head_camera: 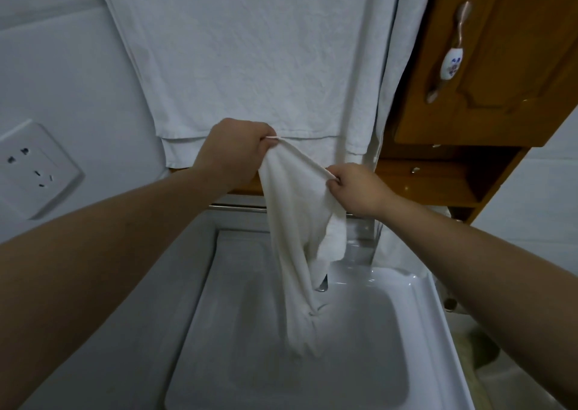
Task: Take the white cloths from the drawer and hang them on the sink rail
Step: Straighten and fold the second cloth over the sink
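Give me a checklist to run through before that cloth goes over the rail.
1. Left hand grips one top corner of the white cloth: ok.
2. Right hand pinches the top edge: ok.
3. Cloth spread flat: not ok, it hangs bunched and twisted over the sink.
4. Rail visible below the hands: ok, though partly hidden.
5. Free rail length for this cloth: cannot tell.
6. Large hung towel behind stays clear of the hands: ok.

No legible text, labels or numbers.
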A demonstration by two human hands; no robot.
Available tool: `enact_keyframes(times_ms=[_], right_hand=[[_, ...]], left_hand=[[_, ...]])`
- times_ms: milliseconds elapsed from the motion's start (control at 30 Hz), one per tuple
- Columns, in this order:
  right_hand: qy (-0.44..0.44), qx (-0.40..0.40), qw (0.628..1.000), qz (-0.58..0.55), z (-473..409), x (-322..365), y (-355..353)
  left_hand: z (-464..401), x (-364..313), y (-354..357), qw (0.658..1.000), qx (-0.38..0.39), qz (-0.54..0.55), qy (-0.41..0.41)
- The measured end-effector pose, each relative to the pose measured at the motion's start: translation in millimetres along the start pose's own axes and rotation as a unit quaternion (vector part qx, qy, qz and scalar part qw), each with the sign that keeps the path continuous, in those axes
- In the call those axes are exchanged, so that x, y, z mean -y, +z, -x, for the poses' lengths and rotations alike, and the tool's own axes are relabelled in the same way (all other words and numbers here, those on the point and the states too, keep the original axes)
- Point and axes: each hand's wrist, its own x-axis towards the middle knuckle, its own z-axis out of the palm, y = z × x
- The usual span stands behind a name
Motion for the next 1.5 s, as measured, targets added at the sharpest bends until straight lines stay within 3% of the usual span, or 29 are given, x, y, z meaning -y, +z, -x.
enact_keyframes(times_ms=[267, 400, 533, 667, 867, 1000, 1067, 1200, 1267, 1367, 1500], right_hand=[[0.111, 0.042, 0.989, 0.086, 19, -38, 7], [0.18, 0.037, 0.98, 0.074, 28, -55, 4], [0.191, 0.001, 0.981, -0.007, 30, -54, -3], [0.147, -0.013, 0.985, -0.085, 29, -26, -14], [0.08, 0.025, 0.994, -0.07, 15, 21, -23], [0.06, 0.042, 0.993, -0.088, 6, 35, -24], [0.062, 0.045, 0.99, -0.12, 4, 35, -28], [0.077, 0.031, 0.967, -0.239, 6, 31, -36], [0.085, 0.005, 0.952, -0.293, 6, 33, -35], [0.102, -0.031, 0.927, -0.359, 6, 36, -39], [0.12, -0.057, 0.94, -0.313, 7, 33, -40]], left_hand=[[14, 19, 7, 0.999, 0.021, -0.024, -0.037], [18, 29, 4, 0.998, 0.006, -0.03, -0.051], [21, 39, 12, 0.99, 0.093, -0.075, -0.081], [28, 34, 27, 0.969, 0.194, -0.097, -0.116], [33, -10, 46, 0.954, 0.288, 0.029, -0.083], [36, -58, 53, 0.92, 0.317, 0.221, -0.068], [33, -66, 55, 0.898, 0.302, 0.299, -0.114], [26, -59, 58, 0.839, 0.193, 0.457, -0.223], [23, -62, 56, 0.826, 0.17, 0.484, -0.235], [20, -74, 48, 0.836, 0.212, 0.465, -0.201], [12, -82, 37, 0.85, 0.254, 0.417, -0.197]])
